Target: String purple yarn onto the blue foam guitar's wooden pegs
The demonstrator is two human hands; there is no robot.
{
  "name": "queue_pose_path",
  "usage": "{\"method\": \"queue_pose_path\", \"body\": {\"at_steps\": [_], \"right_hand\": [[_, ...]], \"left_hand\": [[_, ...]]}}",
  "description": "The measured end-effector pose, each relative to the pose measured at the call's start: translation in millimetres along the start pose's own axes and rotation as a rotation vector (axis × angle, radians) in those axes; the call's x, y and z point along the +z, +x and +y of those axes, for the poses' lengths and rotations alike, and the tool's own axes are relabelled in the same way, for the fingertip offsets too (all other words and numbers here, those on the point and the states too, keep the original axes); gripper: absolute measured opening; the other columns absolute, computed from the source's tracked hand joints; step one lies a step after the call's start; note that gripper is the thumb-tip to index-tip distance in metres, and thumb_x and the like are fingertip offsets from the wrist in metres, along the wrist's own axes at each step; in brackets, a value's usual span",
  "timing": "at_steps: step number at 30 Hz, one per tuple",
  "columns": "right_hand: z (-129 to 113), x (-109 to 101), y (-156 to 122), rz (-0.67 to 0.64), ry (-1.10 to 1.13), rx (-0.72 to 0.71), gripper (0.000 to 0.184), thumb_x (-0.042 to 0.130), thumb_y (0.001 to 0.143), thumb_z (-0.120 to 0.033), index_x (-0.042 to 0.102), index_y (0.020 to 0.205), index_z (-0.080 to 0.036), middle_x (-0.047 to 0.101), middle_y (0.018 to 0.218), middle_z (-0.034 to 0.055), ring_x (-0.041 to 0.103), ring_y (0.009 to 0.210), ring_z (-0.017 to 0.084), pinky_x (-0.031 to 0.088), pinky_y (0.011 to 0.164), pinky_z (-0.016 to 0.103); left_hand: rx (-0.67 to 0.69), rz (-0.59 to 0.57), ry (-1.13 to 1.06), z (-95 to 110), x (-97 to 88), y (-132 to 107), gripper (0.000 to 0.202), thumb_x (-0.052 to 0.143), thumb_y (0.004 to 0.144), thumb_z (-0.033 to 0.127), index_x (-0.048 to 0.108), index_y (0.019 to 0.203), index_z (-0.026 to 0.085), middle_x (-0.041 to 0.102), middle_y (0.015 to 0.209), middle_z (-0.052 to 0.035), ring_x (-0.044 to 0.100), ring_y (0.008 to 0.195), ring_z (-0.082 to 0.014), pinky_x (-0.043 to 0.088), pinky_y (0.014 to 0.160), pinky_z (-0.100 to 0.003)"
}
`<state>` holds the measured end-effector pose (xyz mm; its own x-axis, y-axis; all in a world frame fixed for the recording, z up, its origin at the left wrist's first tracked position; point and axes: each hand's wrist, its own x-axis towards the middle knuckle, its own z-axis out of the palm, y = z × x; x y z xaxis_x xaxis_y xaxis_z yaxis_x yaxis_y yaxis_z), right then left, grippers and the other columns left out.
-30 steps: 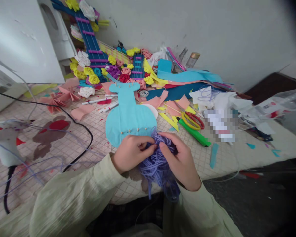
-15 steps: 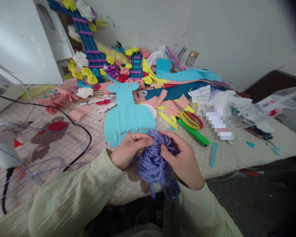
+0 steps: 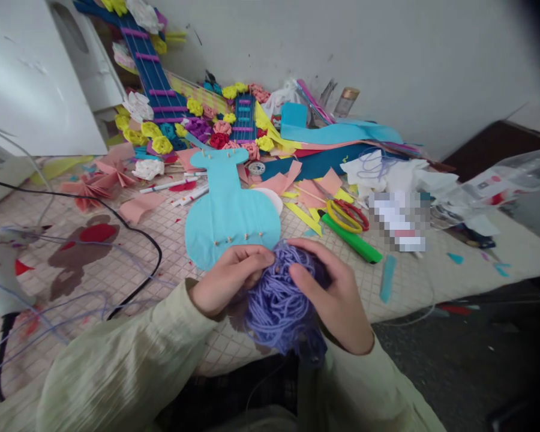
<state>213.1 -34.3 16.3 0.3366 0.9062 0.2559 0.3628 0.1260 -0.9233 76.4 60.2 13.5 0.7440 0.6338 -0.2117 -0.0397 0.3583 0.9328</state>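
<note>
Fingers of left hand (image 3: 227,279) pinching purple yarn (image 3: 279,303), right hand (image 3: 335,300) cupping it

Yarn tangle (image 3: 279,303) between my left hand (image 3: 227,279) and my right hand (image 3: 335,303) at the table's (image 3: 117,264) near edge, guitar-shaped cutout (image 3: 229,210) just behind them, scissors (image 3: 348,216) and marker (image 3: 351,239) to its right, glue gun (image 3: 0,273) far left, paper flowers (image 3: 162,144) heaped behind by the wall (image 3: 387,48).

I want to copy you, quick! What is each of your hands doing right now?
Left hand: closed, fingers pinching the purple yarn.
Right hand: closed, gripping the same purple yarn from the other side.
</note>
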Motion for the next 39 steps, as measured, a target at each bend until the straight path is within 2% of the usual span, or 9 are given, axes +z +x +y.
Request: {"method": "queue_pose_path", "body": {"at_steps": [3,6,10,16,21,27,33,36,39], "right_hand": [[-1.8,4.6,1.5,-0.007,-0.068,0.032,0.018,0.060,0.078,-0.024,0.063,0.095,-0.022,0.065,0.095,-0.0001,0.060,0.090,0.015,0.046,0.083,0.026],[-1.4,6.8,0.7,0.056,-0.100,-0.002,0.014,0.059,0.078,-0.019,0.064,0.090,-0.022,0.066,0.090,-0.0019,0.060,0.085,0.012,0.047,0.081,0.023],[-1.3,7.4,-2.3,0.135,-0.082,-0.036,0.014,0.058,0.078,-0.016,0.064,0.089,-0.023,0.066,0.087,-0.0034,0.059,0.081,0.010,0.048,0.077,0.020],[-1.0,11.5,-6.2,0.214,-0.028,-0.059,0.015,0.057,0.079,-0.017,0.063,0.092,-0.023,0.064,0.090,-0.0012,0.058,0.086,0.012,0.048,0.078,0.023],[-3.1,14.0,-10.2,0.349,-0.015,-0.070,0.015,0.059,0.079,-0.017,0.064,0.091,-0.024,0.065,0.088,-0.0019,0.060,0.082,0.012,0.050,0.074,0.023],[-7.6,17.9,-14.9,0.477,-0.037,-0.111,0.015,0.058,0.080,-0.017,0.063,0.092,-0.023,0.064,0.087,-0.0010,0.060,0.081,0.012,0.050,0.071,0.023],[-12.0,12.0,-10.0,0.288,-0.166,-0.250,0.024,0.056,0.079,-0.011,0.058,0.101,-0.022,0.055,0.100,0.0037,0.052,0.097,0.016,0.044,0.085,0.032],[-14.8,5.4,-5.7,0.243,-0.351,-0.390,0.020,0.057,0.076,-0.008,0.063,0.088,-0.022,0.049,0.096,0.0041,0.049,0.096,0.018,0.039,0.086,0.038],[-17.8,0.6,-2.4,0.176,-0.513,-0.434,0.017,0.058,0.075,-0.008,0.065,0.076,-0.023,0.053,0.084,0.0029,0.047,0.086,0.019,0.038,0.078,0.040]], "left_hand": [[-0.039,-0.064,0.012,0.1,-1.3,-0.1,0.028,0.064,0.069,0.032,0.047,0.055,0.014,0.029,0.042,0.0096,0.020,0.039,-0.0021,0.013,0.037,-0.017],[-0.062,-0.115,0.049,0.8,-1.7,-0.4,0.023,0.071,0.063,0.026,0.052,0.059,0.013,0.034,0.043,0.0093,0.024,0.040,-0.0017,0.016,0.038,-0.016],[-0.054,-0.109,0.003,1.3,-0.7,-1.3,0.018,0.066,0.068,0.026,0.058,0.061,0.012,0.044,0.047,0.0061,0.032,0.041,-0.0026,0.022,0.039,-0.017],[-0.019,-0.081,-0.011,-1.6,-1.9,-1.1,0.019,0.064,0.069,0.028,0.060,0.059,0.012,0.032,0.038,0.0078,0.022,0.037,-0.0025,0.013,0.036,-0.018],[0.038,-0.131,-0.021,-2.3,-2.4,-2.9,0.020,0.065,0.069,0.031,0.063,0.061,0.013,0.036,0.038,0.0065,0.026,0.037,-0.0034,0.014,0.036,-0.019],[0.085,-0.121,-0.041,-2.0,-1.8,-6.8,0.023,0.066,0.069,0.034,0.062,0.059,0.014,0.039,0.039,0.0060,0.029,0.037,-0.0041,0.017,0.036,-0.019],[0.154,-0.092,-0.007,-1.5,-2.6,-5.6,0.019,0.064,0.070,0.030,0.062,0.059,0.014,0.048,0.049,0.0041,0.034,0.043,-0.0047,0.023,0.041,-0.018],[0.178,-0.087,0.006,-2.0,-3.8,-4.1,0.015,0.063,0.071,0.026,0.063,0.061,0.014,0.054,0.054,0.0032,0.039,0.048,-0.0056,0.030,0.047,-0.018],[0.192,-0.103,0.042,-3.2,-5.4,-3.2,0.014,0.062,0.073,0.024,0.064,0.063,0.015,0.057,0.057,0.0028,0.044,0.052,-0.0062,0.034,0.052,-0.018]]}}
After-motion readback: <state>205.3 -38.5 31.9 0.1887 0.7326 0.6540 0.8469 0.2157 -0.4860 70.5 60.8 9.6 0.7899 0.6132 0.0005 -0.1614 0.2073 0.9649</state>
